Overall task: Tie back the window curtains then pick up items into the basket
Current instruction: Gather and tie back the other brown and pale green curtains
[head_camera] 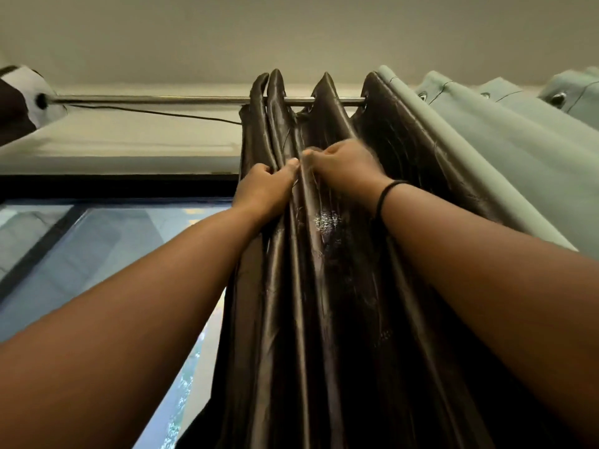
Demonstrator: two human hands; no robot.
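A dark brown satin curtain (327,286) hangs bunched in folds from a metal rod (162,99) near the ceiling. My left hand (264,189) grips the curtain's left folds high up, fingers closed around the fabric. My right hand (343,168), a black band on its wrist, pinches a fold just beside it; the hand is slightly blurred. Both arms reach upward. No basket is in view.
A pale green curtain (505,150) hangs on the same rod to the right. Another curtain end (19,98) sits at the rod's far left. A thin wire (155,112) runs under the rod. The window glass (107,254) with its black frame lies at left.
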